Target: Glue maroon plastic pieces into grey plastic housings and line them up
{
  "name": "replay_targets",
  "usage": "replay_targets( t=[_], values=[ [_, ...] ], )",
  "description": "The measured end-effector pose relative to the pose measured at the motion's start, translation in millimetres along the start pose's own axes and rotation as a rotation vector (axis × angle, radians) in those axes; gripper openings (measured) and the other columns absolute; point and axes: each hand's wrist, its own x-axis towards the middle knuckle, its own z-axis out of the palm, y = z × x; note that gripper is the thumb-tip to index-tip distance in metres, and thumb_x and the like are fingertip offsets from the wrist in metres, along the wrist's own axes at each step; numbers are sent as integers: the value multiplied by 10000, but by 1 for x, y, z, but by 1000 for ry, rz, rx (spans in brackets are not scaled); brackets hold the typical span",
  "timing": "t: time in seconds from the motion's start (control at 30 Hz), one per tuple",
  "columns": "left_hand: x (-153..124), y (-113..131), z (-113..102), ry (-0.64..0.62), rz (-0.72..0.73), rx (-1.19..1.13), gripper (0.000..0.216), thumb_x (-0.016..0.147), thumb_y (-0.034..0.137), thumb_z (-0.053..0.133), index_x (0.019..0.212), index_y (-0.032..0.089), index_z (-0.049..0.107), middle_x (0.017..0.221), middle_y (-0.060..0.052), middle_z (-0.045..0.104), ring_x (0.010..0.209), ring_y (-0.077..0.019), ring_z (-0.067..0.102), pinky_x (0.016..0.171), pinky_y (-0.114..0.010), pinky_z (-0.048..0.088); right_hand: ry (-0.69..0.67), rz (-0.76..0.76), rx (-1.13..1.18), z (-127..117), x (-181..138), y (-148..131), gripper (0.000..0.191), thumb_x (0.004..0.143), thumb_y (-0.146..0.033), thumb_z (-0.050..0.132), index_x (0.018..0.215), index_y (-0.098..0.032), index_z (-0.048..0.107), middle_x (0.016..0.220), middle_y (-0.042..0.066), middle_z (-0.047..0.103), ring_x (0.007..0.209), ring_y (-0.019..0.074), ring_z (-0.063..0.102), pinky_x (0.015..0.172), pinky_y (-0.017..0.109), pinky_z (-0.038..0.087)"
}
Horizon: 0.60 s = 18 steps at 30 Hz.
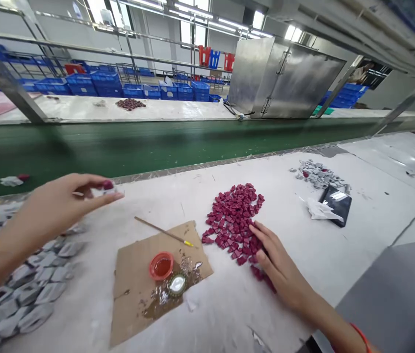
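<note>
My left hand (58,208) hovers above the table's left side, its fingers pinched on a small dark red piece with a pale part (109,186). Lower right, my right hand (279,264) rests on the near edge of a heap of small dark red pieces (233,218), fingers bent and touching them. Between the hands lies a brown cardboard sheet (134,289) with a small orange cap of liquid (161,265), a round metal lid (177,283) and a thin stick with a yellow tip (163,232).
Several grey parts (27,289) lie spread at the left. A smaller pile of grey parts (318,174), a black pouch (336,205) and crumpled white paper (320,210) sit at the right. A green conveyor belt (156,144) runs behind the table, blue crates (97,83) beyond.
</note>
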Motion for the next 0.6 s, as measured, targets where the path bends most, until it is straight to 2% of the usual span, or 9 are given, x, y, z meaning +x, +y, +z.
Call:
replay_targets(
  t=[0.13, 0.2, 0.27, 0.33, 0.4, 0.5, 0.53, 0.6],
  values=[
    [71, 25, 39, -81, 156, 107, 819, 847, 514, 56, 1032, 69, 719, 703, 81, 633, 750, -125, 687, 673, -286, 549, -18, -6, 17, -10, -11, -12, 470, 1021, -443, 348, 1468, -299, 362, 1516, 87, 377, 1402, 236, 357, 1029, 428, 487],
    [99, 27, 62, -131, 142, 98, 849, 834, 537, 49, 1022, 65, 729, 748, 84, 649, 839, -142, 689, 703, -240, 532, 59, 15, 20, -22, -15, -12, 423, 1030, -419, 328, 1428, -302, 415, 1483, 74, 420, 1376, 217, 395, 1005, 374, 502],
    [119, 26, 84, -165, 87, 101, 828, 833, 582, 122, 1035, 53, 725, 854, 74, 681, 954, -178, 674, 749, -219, 513, 146, -1, -23, -35, -22, -11, 334, 1005, -412, 437, 1291, -282, 549, 1338, 75, 535, 1260, 202, 505, 960, 317, 512],
    [131, 24, 101, -202, 43, 108, 840, 858, 575, 118, 1051, 3, 701, 924, 61, 681, 1029, -225, 657, 798, -250, 510, 141, -146, -103, -44, -28, -12, 249, 930, -429, 603, 1106, -261, 656, 1127, 67, 609, 1083, 190, 580, 886, 268, 521],
    [139, 23, 112, -264, -15, 103, 744, 936, 534, 190, 1050, -5, 690, 968, 24, 701, 1057, -244, 666, 839, -316, 530, 64, -316, -193, -45, -32, -15, 242, 886, -437, 667, 1025, -241, 698, 1001, 60, 633, 976, 181, 594, 836, 240, 519],
    [141, 21, 109, -370, -104, 68, 439, 945, 460, 532, 1132, 81, 651, 1117, -96, 706, 1033, -236, 691, 876, -428, 562, -21, -396, -277, -34, -32, -21, 238, 959, -370, 567, 1067, -205, 700, 970, 50, 677, 943, 171, 607, 866, 241, 494],
    [138, 20, 100, -392, -116, 52, 444, 906, 455, 613, 1187, 110, 620, 1178, -135, 679, 1038, -240, 681, 893, -464, 555, -39, -398, -289, -29, -31, -22, 237, 989, -326, 514, 1065, -198, 698, 969, 41, 690, 943, 170, 610, 884, 252, 478],
    [123, 17, 71, -396, -98, 18, 584, 882, 508, 620, 1292, 99, 543, 1244, -163, 629, 1091, -273, 642, 931, -503, 518, -18, -446, -279, -19, -33, -21, 282, 1024, -259, 425, 1032, -199, 701, 960, 22, 709, 934, 175, 613, 905, 285, 446]
  ],
)
